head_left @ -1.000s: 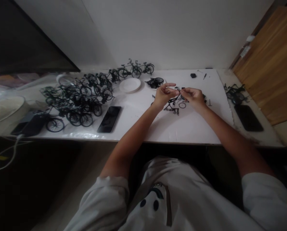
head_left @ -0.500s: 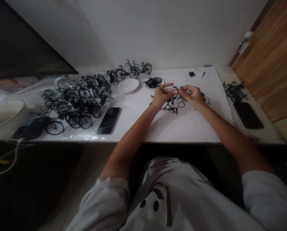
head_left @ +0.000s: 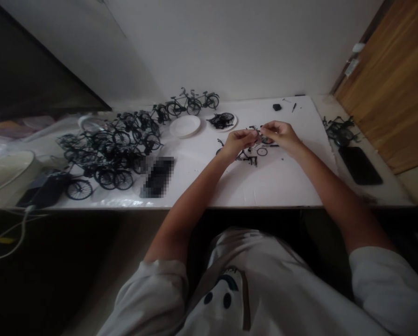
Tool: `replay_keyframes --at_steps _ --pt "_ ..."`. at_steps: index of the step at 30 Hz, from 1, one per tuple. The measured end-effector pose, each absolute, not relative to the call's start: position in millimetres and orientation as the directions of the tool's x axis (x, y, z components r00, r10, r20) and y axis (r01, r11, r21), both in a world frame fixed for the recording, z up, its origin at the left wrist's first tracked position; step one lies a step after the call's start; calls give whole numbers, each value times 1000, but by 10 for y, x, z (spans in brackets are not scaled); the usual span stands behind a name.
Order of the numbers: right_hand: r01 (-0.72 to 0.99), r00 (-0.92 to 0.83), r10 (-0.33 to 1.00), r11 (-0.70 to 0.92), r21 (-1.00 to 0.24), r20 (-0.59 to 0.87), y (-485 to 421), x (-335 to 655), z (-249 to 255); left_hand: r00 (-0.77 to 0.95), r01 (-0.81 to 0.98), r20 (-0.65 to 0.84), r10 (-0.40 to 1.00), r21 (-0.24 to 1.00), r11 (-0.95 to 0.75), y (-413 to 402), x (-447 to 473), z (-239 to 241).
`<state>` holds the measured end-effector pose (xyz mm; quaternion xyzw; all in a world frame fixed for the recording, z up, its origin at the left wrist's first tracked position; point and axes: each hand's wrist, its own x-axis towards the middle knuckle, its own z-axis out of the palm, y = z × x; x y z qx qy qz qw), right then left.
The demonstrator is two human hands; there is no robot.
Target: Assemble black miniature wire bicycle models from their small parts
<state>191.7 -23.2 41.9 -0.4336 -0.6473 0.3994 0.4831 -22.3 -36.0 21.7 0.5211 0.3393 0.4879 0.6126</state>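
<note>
Over the white board (head_left: 282, 186), my left hand (head_left: 239, 141) is closed in a pinch, its fingers together. My right hand (head_left: 282, 135) also pinches, thumb against index finger, just right of the left fingertips. Whatever is between the fingers is too small to make out. Beneath and around the hands lie dark miniature bicycle parts: a frame piece (head_left: 250, 159) by the left hand and a small loose wheel (head_left: 262, 151) between the wrists. Part of these pieces is hidden behind the hands.
Many black miniature bicycles (head_left: 105, 149) crowd the left side. A white plate (head_left: 185, 126) stands beside a second dish with black parts (head_left: 223, 120). A blurred-out dark phone (head_left: 158, 177) lies left, another dark phone (head_left: 361, 165) right. Small tools (head_left: 294, 108) lie at the back.
My left index finger, stretched out before, has folded in toward the thumb. Both hands stay close together over the bicycle parts. The view has shifted slightly.
</note>
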Motion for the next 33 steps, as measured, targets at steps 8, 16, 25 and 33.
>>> replay_keyframes --at_steps 8,16,25,33 --pt "638 -249 803 556 -533 541 15 2405 466 289 -235 42 956 971 29 -354 -213 226" --pt "667 -476 799 601 -441 369 184 2506 187 280 -264 37 959 964 40 -342 -228 225" --pt "647 -509 785 620 -444 354 191 2509 111 288 -244 51 956 970 22 -343 -241 227" --pt "673 -492 798 602 -430 348 118 2433 213 275 -266 64 959 964 12 -323 -237 190"
